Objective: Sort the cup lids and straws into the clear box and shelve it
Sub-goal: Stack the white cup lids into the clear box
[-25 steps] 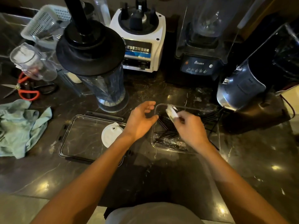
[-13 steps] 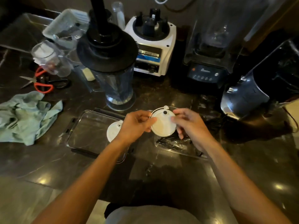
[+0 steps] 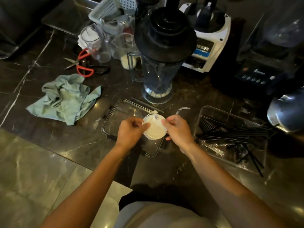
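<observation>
The dark marble table (image 3: 65, 153) fills the view. At its 12 o'clock stands a blender jar (image 3: 159, 63) with a black top; a crumpled cloth (image 3: 65, 96) lies at 10 o'clock, red scissors (image 3: 82, 65) beyond it.

At 3 o'clock sits the clear box (image 3: 212, 112), already holding a heap of black straws (image 3: 233, 134), several poking over its rim. So the straws look largely sorted. A second clear tray (image 3: 115, 116), perhaps the box's cover, lies at the centre, under the hands. I see no cup lids inside the box, so the lids remain to be put in, and closing and shelving are not yet done.

The white lid (image 3: 155, 130) is held above the tray, between the two hands. The left hand (image 3: 130, 130) pinches its 9 o'clock edge, fingers (image 3: 144, 126) curled onto the rim. The right hand (image 3: 178, 129) pinches the 3 o'clock edge the same way, fingers (image 3: 166, 123) together on the rim. A thin ring or tab juts at the lid's 12 o'clock. Whether it is one lid or a small stack, I cannot tell. The box lies well apart from the lid, at 3 o'clock.
</observation>
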`<state>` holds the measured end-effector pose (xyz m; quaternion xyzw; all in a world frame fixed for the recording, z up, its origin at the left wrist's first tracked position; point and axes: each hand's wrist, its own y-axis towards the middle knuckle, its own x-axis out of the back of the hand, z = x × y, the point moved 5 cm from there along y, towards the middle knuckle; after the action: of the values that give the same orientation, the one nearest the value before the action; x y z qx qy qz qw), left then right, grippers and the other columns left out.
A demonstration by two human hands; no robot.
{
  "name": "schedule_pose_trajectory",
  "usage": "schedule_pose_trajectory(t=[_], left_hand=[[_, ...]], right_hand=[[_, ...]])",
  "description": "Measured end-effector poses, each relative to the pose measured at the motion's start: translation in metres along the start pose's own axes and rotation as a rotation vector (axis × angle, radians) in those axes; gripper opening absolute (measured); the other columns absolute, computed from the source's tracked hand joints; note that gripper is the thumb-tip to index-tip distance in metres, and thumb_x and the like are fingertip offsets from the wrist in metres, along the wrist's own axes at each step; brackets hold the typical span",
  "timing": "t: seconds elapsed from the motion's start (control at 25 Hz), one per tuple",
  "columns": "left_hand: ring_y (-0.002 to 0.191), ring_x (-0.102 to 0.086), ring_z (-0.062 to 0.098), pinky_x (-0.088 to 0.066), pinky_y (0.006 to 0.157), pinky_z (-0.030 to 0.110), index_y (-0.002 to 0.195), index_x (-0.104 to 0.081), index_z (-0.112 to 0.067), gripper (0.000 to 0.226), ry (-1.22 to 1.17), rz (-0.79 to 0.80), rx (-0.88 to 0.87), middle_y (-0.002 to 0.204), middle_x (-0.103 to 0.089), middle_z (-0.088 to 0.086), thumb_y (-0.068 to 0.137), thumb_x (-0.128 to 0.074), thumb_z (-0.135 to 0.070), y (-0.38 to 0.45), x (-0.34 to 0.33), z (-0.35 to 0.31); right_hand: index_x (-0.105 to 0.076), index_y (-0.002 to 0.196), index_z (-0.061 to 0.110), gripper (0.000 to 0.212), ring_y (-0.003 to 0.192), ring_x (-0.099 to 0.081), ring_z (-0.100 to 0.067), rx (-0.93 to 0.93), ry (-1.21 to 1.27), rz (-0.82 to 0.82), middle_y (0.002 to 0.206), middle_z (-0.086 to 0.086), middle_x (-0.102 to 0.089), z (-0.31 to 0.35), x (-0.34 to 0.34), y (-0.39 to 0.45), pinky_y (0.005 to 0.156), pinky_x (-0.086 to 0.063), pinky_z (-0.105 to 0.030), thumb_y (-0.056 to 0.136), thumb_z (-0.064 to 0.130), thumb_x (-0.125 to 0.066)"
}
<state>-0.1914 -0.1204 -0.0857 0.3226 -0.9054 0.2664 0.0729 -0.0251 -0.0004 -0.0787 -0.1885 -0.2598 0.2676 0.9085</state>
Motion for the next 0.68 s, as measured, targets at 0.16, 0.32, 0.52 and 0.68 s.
schedule_pose_trajectory(t=[0.16,0.32,0.52,0.68], left_hand=[[0.073,-0.067,0.013,-0.049,0.068,0.023,0.094,-0.074,-0.015,0.022,0.083,-0.007,0.009,0.083,-0.075,0.0,0.079,-0.087,-0.026,0.02,-0.002,0.006],[0.081,-0.067,0.003,-0.044,0.069,0.014,0.09,-0.075,-0.02,0.012,0.185,0.034,0.002,0.084,-0.072,-0.01,0.083,-0.083,-0.026,0.026,-0.006,0.009],[0.091,-0.072,0.012,-0.059,0.09,0.04,0.099,-0.077,-0.018,0.021,0.151,0.091,0.005,0.093,-0.077,-0.004,0.082,-0.084,-0.029,0.033,-0.006,0.015],[0.096,-0.073,0.009,-0.059,0.093,0.044,0.103,-0.074,-0.022,0.026,0.148,0.143,-0.038,0.098,-0.078,-0.007,0.081,-0.084,-0.032,0.034,-0.005,0.014]], right_hand=[[-0.069,0.107,0.013,0.016,0.09,-0.07,-0.016,-0.079,0.076,-0.05,0.103,-0.004,-0.071,-0.004,-0.009,0.008,0.058,-0.059,-0.026,0.1,0.027,-0.066],[-0.068,0.097,0.023,0.013,0.086,-0.069,-0.016,-0.028,-0.168,-0.14,0.089,0.009,-0.069,-0.003,-0.01,0.014,0.078,-0.062,-0.046,0.095,0.035,-0.066],[-0.065,0.101,0.028,0.011,0.092,-0.068,-0.014,-0.046,-0.161,-0.115,0.096,0.012,-0.066,-0.007,-0.016,0.013,0.078,-0.063,-0.047,0.098,0.038,-0.063],[-0.065,0.105,0.023,0.013,0.086,-0.061,-0.005,0.009,-0.287,-0.13,0.096,0.008,-0.066,-0.007,-0.015,0.009,0.062,-0.044,-0.018,0.103,0.032,-0.057]])
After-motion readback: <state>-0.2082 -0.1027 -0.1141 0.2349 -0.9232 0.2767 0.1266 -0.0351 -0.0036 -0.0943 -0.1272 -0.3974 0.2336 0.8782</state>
